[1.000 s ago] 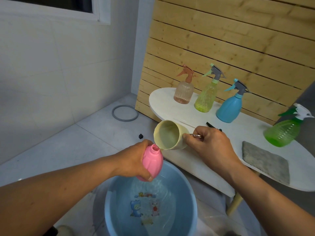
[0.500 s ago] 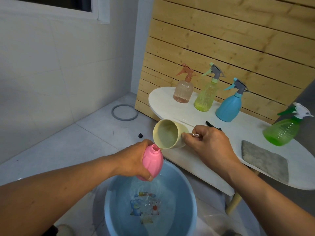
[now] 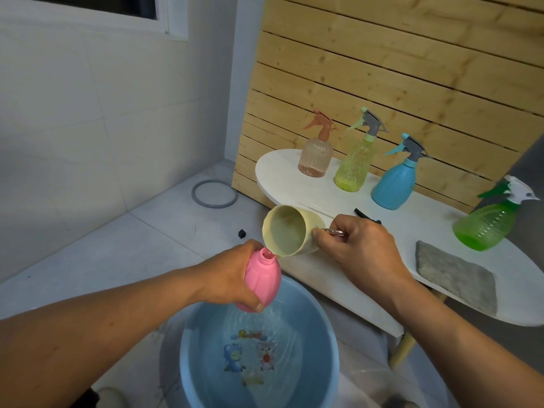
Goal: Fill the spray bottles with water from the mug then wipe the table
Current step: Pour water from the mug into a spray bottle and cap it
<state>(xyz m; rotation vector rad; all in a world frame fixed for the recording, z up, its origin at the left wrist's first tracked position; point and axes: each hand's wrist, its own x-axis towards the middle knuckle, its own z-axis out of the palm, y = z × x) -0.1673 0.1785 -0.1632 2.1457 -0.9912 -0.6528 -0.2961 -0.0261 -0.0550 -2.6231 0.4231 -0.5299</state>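
Mug [image 3: 290, 234], tipped in right hand's [image 3: 363, 251] grip, touches pink bottle [image 3: 262, 279] gripped by left hand [image 3: 228, 279] over water-filled basin [image 3: 326, 334].

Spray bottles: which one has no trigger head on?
The pink plastic bottle, held in the left hand over the basin, neck open. The four on the white table all carry trigger heads.

White tiled wall [image 3: 73, 119], wooden slat panel [image 3: 397, 69]

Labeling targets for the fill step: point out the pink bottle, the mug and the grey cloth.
pink bottle [image 3: 263, 279]: head view, upper body below the open neck.
mug [image 3: 284, 231]: head view, inside wall.
grey cloth [image 3: 456, 275]: head view, middle of top face.
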